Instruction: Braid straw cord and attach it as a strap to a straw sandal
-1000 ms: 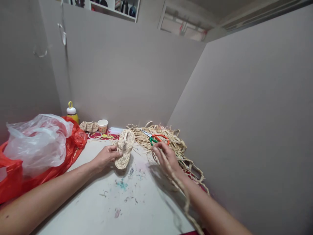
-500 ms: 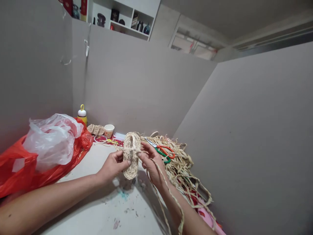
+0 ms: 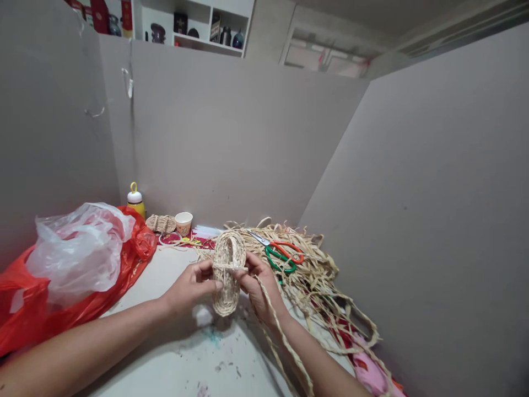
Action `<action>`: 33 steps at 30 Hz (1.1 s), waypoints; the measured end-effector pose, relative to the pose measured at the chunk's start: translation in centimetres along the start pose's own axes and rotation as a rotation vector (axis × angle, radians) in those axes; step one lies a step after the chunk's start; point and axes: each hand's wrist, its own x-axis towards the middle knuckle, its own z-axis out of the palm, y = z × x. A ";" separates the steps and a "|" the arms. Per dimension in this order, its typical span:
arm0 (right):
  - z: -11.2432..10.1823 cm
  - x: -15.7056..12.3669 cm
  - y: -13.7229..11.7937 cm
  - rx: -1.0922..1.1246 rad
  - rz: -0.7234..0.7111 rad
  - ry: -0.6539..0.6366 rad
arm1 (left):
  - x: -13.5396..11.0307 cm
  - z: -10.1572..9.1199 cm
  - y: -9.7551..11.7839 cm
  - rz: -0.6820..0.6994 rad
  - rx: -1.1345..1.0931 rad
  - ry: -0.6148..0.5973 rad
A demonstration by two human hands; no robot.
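Observation:
Held upright over the table is a small oval piece woven from straw cord [image 3: 225, 300], with a strand crossing its middle and a long slot in its centre. My left hand [image 3: 190, 289] is closed on its left edge, thumb on the front face. On the other edge, my right hand [image 3: 262, 286] pinches the piece near the crossing strand. A long braided straw cord [image 3: 285, 344] trails from beside the right hand down over the forearm. Behind the right hand, scissors with one orange and one green handle [image 3: 285, 256] lie on a heap of straw strands [image 3: 316, 264].
Red and clear plastic bags [image 3: 82, 248] fill the left side. Along the back stand a yellow bottle [image 3: 135, 203], another woven oval [image 3: 161, 223] and a paper cup [image 3: 184, 223]. Grey partitions [image 3: 231, 138] enclose the stained white table [image 3: 165, 353]. Pink material [image 3: 370, 369] lies at right.
The view has shifted a little. Both hands and the woven piece sit slightly lower and further right in the picture, and the piece is turned slightly. Both hands keep their hold.

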 end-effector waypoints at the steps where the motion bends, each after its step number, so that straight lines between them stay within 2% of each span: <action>1: -0.2 -0.1 0.0 0.007 -0.014 0.011 | 0.1 -0.1 0.4 -0.030 -0.034 0.003; 4: -0.4 -0.2 0.3 0.028 -0.028 0.015 | 0.3 -0.4 1.6 -0.080 -0.156 0.039; 7: -0.1 -0.4 0.5 0.049 -0.012 -0.016 | 0.4 -0.5 2.2 -0.072 -0.208 0.086; 13: 0.6 -0.9 1.0 0.083 -0.026 -0.082 | 0.4 -0.6 2.4 -0.056 -0.082 0.158; 16: 0.6 -1.1 1.1 0.076 -0.019 -0.088 | 0.4 -0.5 2.6 -0.083 -0.095 0.184; 21: 0.5 -1.1 1.4 0.233 0.136 -0.105 | 0.4 -0.3 2.8 -0.166 -0.196 0.212; 26: 0.4 -1.4 1.7 0.337 0.318 -0.118 | 0.4 0.2 3.0 -0.186 -0.213 0.246; 30: 0.3 -1.3 1.6 0.342 0.323 -0.151 | 0.4 0.2 2.9 -0.213 -0.226 0.270; 33: -0.4 -0.6 1.6 0.250 0.253 -0.229 | 1.0 -0.8 2.5 -0.213 -0.150 0.315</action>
